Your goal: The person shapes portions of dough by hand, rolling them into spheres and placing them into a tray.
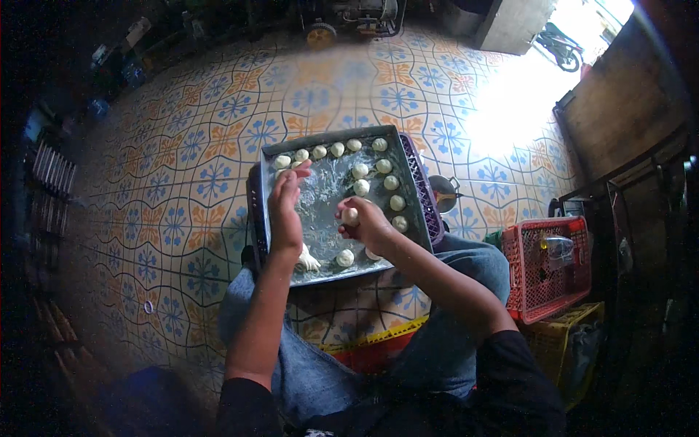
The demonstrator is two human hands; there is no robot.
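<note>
A square metal tray (pixel 320 222), dusted with flour, is in front of me between my knees. My right hand (pixel 373 224) is closed around a small white dough ball (pixel 350 216) over the tray's right half. My left hand (pixel 287 215) is raised above the tray's left side, fingers stretched out and palm turned inward, holding nothing. Round dough balls (pixel 337 149) line the far edge, and others (pixel 391 183) run down the right side. A larger, uneven lump of dough (pixel 308 259) lies at the near left, close to my left wrist. Another ball (pixel 345 258) sits by the near edge.
Under the tray a purple plastic crate (pixel 424 191) shows at its right. Beyond it, a metal pot (pixel 443 193) stands on the patterned tile floor (pixel 218 171). At my right, a red crate (pixel 515 269) rests on a yellow crate (pixel 542 339). A wheeled machine (pixel 349 18) is at the far end.
</note>
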